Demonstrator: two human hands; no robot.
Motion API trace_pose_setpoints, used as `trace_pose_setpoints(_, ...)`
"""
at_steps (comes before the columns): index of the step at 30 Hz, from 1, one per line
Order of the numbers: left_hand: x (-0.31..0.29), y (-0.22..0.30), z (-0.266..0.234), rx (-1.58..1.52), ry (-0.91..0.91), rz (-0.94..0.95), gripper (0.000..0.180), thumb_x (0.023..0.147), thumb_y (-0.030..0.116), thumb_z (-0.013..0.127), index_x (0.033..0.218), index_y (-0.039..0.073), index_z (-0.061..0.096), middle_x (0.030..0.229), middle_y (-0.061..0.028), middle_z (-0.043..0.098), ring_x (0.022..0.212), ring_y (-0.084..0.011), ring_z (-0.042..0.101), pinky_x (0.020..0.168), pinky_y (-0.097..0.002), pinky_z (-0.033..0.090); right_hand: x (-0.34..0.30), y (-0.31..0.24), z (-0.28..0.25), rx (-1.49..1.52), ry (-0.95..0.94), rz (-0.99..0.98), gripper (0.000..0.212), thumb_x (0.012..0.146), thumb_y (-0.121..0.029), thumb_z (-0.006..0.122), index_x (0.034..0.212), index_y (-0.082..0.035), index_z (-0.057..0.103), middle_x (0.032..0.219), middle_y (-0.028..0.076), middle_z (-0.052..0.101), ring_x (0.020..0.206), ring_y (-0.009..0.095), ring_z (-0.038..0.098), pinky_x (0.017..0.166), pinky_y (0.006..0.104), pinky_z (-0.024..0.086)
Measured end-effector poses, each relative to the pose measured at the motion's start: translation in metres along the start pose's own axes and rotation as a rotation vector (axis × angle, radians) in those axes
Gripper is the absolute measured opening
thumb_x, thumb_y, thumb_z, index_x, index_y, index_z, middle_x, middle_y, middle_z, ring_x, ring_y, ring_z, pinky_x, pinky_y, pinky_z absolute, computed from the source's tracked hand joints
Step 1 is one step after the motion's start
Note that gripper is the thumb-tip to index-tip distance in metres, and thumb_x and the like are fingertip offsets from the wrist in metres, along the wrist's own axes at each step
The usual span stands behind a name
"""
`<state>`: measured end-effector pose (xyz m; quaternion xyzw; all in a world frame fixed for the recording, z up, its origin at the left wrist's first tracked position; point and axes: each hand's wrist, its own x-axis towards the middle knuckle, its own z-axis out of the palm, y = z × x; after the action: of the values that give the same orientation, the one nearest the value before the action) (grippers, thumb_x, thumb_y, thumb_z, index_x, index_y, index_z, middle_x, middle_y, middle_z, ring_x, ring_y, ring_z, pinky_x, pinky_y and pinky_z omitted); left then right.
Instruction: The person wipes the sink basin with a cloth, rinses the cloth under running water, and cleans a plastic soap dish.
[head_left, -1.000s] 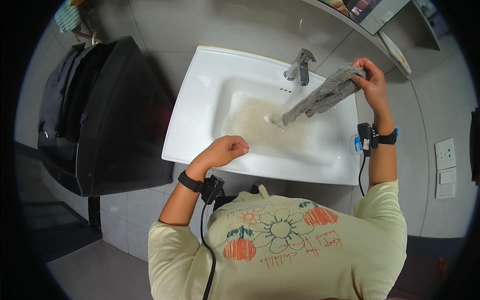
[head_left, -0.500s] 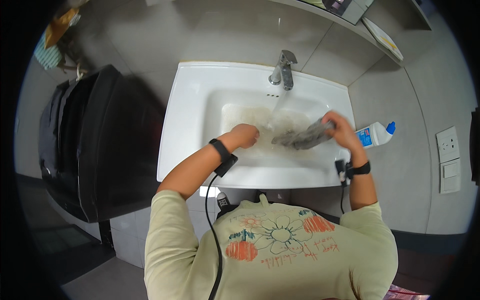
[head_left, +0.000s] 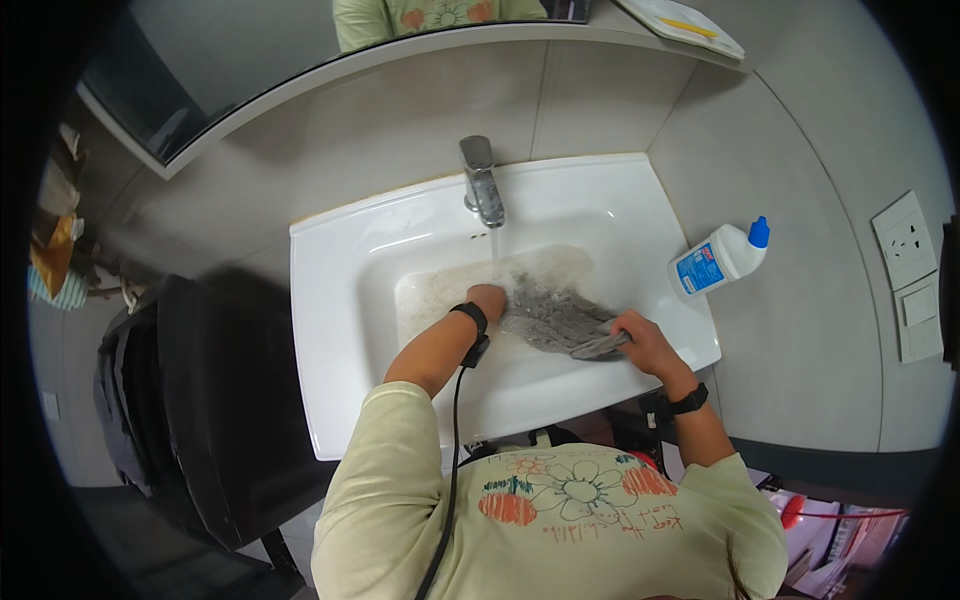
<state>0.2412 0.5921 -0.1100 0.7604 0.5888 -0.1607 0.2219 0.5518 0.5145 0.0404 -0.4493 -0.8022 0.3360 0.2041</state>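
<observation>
a grey cloth (head_left: 560, 318) is spread in the basin of a white sink (head_left: 330, 330), where it is partly wetted by cloudy, foamy water (head_left: 440, 275). its right end is gripped by the right hand (head_left: 645, 343), whose fingers are closed on a gathered fold near the front wall of the basin. the left hand (head_left: 487, 300) is lowered into the basin at the cloth's left end, just beside it; its fingers are hidden by the wrist and the foam, so whether they are clamped on the cloth cannot be told. water is poured from the chrome faucet (head_left: 483, 185) just behind the left hand. a dark band is worn on each wrist, and a black cable (head_left: 450, 500) is led down from the left one over the pale shirt (head_left: 580, 530). a white bottle (head_left: 735, 255) with a blue cap is stood at the sink's right edge. on the right wall, a socket (head_left: 905, 243) is mounted above a switch (head_left: 919, 315).
</observation>
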Motion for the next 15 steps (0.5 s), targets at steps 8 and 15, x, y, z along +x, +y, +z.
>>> trace_pose_setpoints(8,-0.031,0.002,-0.025,-0.073,0.027,0.027,0.030,0.073,0.025,0.064,0.094,0.004,0.065,0.095,-0.0148,0.065,0.091,-0.0298,0.061,0.076,-0.0392,0.049,0.011,-0.006,-0.001,-0.030,0.038,-0.058,0.023,0.066,0.007,0.056,0.085,-0.004,0.049,0.085,0.013,0.050,0.081,0.035,0.052,0.069,0.0374,0.043)
trace_pose_setpoints(15,-0.107,0.009,-0.057,-0.393,0.108,0.288,0.092,0.057,0.027,0.080,0.135,0.008,0.034,0.123,-0.0204,0.050,0.114,-0.0334,0.047,0.096,-0.0395,0.038,0.056,-0.081,-0.018,-0.045,-0.084,-0.267,0.021,0.068,0.005,0.056,0.086,-0.002,0.051,0.085,0.012,0.053,0.080,0.029,0.054,0.071,0.0326,0.044)
